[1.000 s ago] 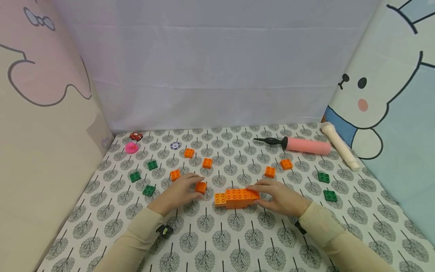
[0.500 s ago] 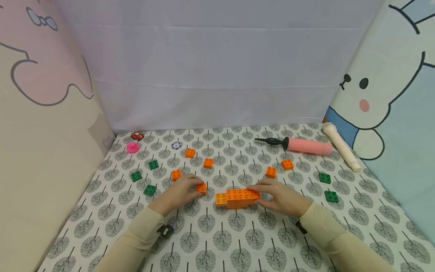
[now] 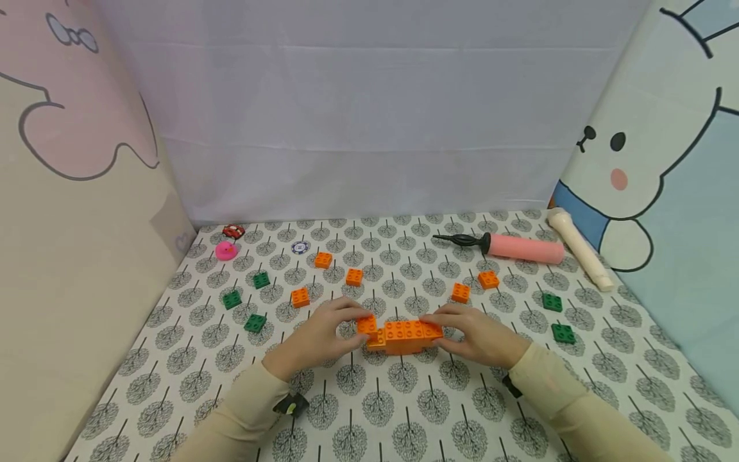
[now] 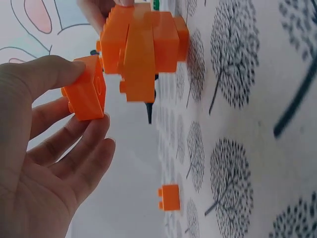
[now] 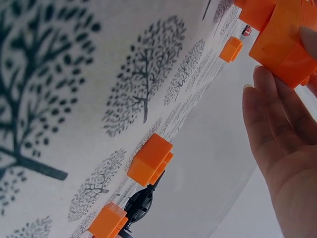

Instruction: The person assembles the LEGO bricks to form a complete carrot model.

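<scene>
Between thumb and fingers, my left hand [image 3: 325, 335] pinches a small orange toy brick [image 3: 366, 325]. In the left wrist view that brick [image 4: 86, 88] hangs tilted just off the low left end of a stepped assembly of orange bricks [image 4: 139, 44]. From the head view, the held brick overlaps the assembly's lower left brick [image 3: 379, 341]. My right hand [image 3: 476, 332] holds the right end of the assembly's top row [image 3: 405, 330], thumb on the near side. The right wrist view shows its fingers [image 5: 265, 96] reaching along the bricks' far side.
Loose orange bricks [image 3: 355, 276] lie beyond the hands. Green bricks [image 3: 231, 299] sit at left, with two more green bricks [image 3: 562, 333] at right. Farther back are a pink duck [image 3: 226, 250], a red toy car [image 3: 233, 231], a poker chip [image 3: 299, 247], a pink pump [image 3: 524, 248] and a white stick [image 3: 580, 249].
My left hand has brought its orange brick rightward, from beside the assembly to over its lower left end. The right hand stays in place on the assembly.
</scene>
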Motion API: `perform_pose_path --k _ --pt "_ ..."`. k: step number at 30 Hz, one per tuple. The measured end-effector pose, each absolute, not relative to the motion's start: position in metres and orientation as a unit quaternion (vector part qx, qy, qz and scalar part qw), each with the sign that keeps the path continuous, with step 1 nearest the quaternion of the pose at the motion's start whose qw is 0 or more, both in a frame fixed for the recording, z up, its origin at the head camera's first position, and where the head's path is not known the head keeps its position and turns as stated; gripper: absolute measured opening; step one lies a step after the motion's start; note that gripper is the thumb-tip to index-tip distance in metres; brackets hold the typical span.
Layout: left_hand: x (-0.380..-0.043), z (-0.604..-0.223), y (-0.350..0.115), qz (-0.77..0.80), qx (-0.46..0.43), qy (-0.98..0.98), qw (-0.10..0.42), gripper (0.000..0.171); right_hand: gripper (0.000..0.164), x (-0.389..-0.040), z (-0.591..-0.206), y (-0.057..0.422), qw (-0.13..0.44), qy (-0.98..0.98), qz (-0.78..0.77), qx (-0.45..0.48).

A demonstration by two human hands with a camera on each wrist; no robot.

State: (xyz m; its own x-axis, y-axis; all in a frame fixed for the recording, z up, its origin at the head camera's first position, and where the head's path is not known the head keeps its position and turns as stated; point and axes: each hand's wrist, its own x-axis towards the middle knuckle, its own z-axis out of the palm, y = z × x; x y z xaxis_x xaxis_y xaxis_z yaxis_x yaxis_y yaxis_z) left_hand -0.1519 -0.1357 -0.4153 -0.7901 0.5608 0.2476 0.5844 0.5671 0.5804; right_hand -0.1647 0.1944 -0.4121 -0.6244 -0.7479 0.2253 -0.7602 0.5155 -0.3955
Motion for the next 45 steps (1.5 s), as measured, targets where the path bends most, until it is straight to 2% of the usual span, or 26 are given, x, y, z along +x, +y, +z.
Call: perform_pose_path --k 11,24,28,37,45 --pt "-0.148 -0.415 -0.123 -0.313 -0.321 -0.894 -0.005 0.041 0.046 -0.163 -0.412 0.194 0.018 -0.870 0.237 0.432" --pt "-0.149 -0.419 -0.122 -0.307 -0.327 -0.894 -0.001 0.042 0.046 -0.163 -0.412 0.194 0.018 -0.870 0.243 0.429" --pt "-0.149 -0.420 -0.122 -0.313 -0.323 -0.893 -0.014 0.043 0.046 -0.163 -0.413 0.195 0.016 -0.870 0.244 0.428" --pt "-0.150 -0.425 -0.122 -0.372 -0.281 -0.881 -0.082 0.041 0.047 -0.164 -0.413 0.195 0.011 -0.872 0.243 0.425" --pt "-0.152 -0.430 -0.123 -0.381 -0.275 -0.879 -0.080 0.041 0.047 -0.164 -0.414 0.195 0.013 -0.870 0.247 0.426"
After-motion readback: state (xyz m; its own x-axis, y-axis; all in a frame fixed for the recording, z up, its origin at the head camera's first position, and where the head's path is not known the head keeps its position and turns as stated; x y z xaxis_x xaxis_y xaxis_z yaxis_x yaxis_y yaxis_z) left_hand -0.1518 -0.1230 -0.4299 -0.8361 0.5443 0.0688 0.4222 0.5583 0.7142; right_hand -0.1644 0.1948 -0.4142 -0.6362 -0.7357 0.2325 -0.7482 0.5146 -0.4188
